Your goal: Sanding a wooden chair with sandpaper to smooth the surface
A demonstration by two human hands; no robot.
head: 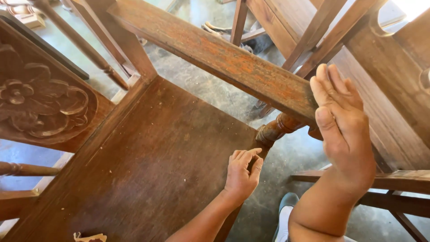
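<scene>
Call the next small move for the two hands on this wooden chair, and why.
Probably slide the left hand up the seat edge to the turned post. The right hand lies open against the end of the worn armrest rail, right above that post, while the left hand's fingers curl over the edge of the seat panel just below it. The joint sits between both hands, ungripped.

Wooden rail [233,62] above seat board [152,166], carved panel [42,107] at left
</scene>
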